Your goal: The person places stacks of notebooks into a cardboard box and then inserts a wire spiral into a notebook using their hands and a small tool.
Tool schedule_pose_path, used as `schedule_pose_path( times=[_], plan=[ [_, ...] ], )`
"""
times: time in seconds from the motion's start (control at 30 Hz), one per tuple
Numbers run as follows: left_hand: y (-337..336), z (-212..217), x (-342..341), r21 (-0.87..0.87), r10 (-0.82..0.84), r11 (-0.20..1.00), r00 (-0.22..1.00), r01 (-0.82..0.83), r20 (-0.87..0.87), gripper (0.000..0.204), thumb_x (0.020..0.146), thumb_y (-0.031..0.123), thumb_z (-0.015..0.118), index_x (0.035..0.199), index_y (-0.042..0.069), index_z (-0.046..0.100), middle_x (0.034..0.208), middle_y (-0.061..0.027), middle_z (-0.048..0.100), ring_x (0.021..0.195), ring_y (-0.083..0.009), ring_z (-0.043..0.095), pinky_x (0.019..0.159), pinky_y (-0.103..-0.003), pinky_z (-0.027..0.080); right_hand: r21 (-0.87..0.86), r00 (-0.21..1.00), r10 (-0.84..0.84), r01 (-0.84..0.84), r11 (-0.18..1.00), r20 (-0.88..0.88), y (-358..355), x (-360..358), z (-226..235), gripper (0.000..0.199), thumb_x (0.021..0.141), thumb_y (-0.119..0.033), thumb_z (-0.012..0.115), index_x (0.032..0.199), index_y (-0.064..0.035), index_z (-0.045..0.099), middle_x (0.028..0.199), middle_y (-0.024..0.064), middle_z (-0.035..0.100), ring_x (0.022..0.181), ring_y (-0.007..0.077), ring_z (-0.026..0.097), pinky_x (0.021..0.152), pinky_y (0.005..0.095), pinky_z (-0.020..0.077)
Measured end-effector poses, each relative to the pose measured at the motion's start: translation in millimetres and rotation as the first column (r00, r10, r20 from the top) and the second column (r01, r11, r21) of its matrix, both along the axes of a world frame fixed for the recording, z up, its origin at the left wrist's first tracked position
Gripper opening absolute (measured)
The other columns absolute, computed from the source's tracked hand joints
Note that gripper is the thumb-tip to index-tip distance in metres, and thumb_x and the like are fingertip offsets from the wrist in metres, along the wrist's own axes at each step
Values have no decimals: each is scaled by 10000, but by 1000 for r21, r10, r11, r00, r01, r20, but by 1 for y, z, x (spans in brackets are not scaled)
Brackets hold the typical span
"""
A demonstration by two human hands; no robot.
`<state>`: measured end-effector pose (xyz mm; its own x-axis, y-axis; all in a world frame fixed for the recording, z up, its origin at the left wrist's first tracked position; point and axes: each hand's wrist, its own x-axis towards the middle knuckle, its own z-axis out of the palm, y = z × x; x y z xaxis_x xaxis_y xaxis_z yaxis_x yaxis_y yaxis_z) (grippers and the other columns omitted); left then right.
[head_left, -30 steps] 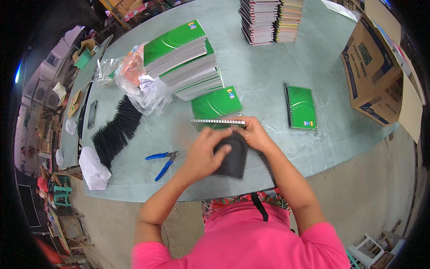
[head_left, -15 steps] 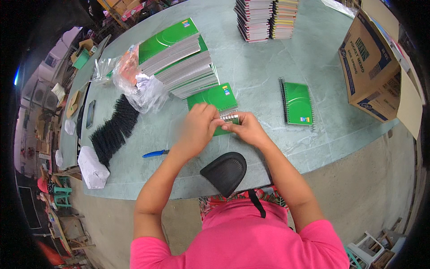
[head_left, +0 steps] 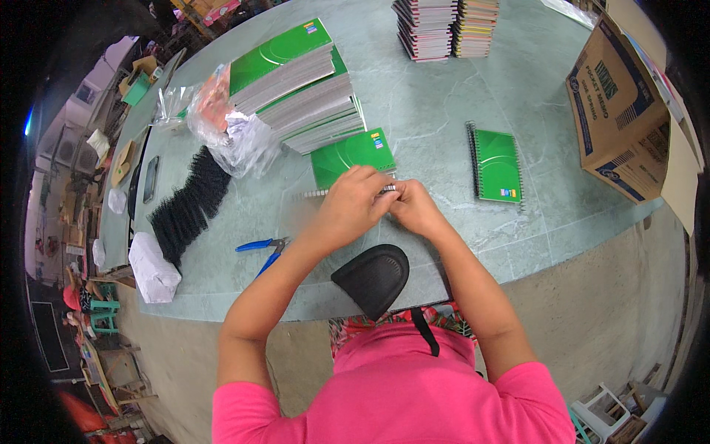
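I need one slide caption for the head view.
Left hand and right hand meet at a mostly hidden notebook, with stacked green notebooks beyond and a black rounded pad nearer.

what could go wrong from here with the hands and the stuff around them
The left hand and right hand meet closely at a row of rings, so a fingertip might get pinched. The pliers lie beside the left forearm, which could knock them. The black pad lies by the table edge and might slip off.
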<state>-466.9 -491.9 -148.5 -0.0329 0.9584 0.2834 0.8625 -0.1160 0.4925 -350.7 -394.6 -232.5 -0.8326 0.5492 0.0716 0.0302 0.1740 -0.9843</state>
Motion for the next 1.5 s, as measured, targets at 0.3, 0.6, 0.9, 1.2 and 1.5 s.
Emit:
schedule_pose_path(
  times=[0.3,0.6,0.9,1.2,1.5],
  plan=[
    [-2,-3,3,47,4,999,1000,-4,-5,201,744,45,634,939,1,612,888,-151,594,863,-323,565,741,-389,460,102,981,-7,-13,995,195,-6,0,15,126,789,-77,584,875,5,625,697,198,605,645,200,619,617,337,460],
    [-4,5,7,31,124,992,990,-122,-74,326,705,112,707,1009,50,606,978,-143,596,920,-305,570,737,-380,450,-11,987,115,-117,993,-109,-6,-1,-14,136,833,-37,570,953,-1,622,784,80,657,731,97,585,682,294,462],
    [-22,37,24,93,199,977,978,-193,-63,385,686,103,721,1050,79,597,846,-128,596,725,-263,602,627,-350,488,-451,899,-394,276,849,-190,3,54,44,435,854,-201,653,1218,-14,506,1086,61,597,925,128,569,791,273,471],
    [-4,23,73,153,-184,969,981,192,-62,455,743,121,669,1180,95,546,1104,-144,535,1007,-322,517,872,-396,425,-203,788,-599,569,797,-143,64,103,76,387,871,-182,614,1177,30,511,1037,126,603,866,172,590,754,295,483],
    [-38,-1,28,34,-24,999,999,23,28,370,784,138,659,1141,81,576,1058,-133,561,990,-308,537,853,-387,440,716,587,-791,476,511,174,141,145,-4,341,865,-269,577,1076,-6,621,1041,223,597,904,363,583,784,415,466]
  ],
)
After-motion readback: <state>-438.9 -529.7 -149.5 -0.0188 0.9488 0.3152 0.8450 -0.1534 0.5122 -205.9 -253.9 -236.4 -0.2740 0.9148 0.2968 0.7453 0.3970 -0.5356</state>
